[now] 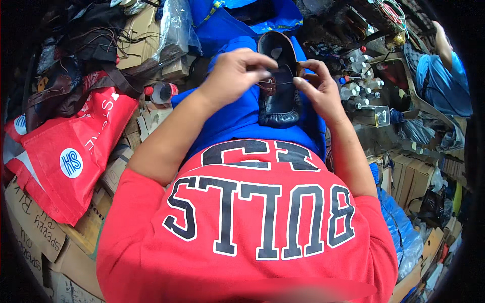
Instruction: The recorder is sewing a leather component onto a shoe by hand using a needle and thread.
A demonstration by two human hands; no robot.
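A person looked down at their own lap, wearing a bright red cotton-like shirt [227, 275] with large dark lettering and blue legwear [222, 126]. Toward one o'clock, on the blue lap, lay a black leather moccasin-style shoe with brown trim and metal eyelets [279, 105], its stitched toe pointing to six o'clock, its opening toward twelve.

The left hand [236, 73] came over the shoe from its nine o'clock side, thumb and forefinger tips close together but slightly apart; whether they gripped anything, I cannot tell. The right hand [322, 91] was at the shoe's three o'clock edge, thumb and forefinger bent toward each other; I cannot tell whether they pinched anything. A thin strand [284, 83] crossed the shoe between the hands.

At nine o'clock sat a red bag with a white circle [108, 118]; at ten, a clear plastic bottle with a red cap [162, 93]. Around two o'clock clustered small clear bottles [359, 66], and beyond them appeared another person in a blue garment [444, 83]. At twelve stood a shiny blue bag [214, 28].
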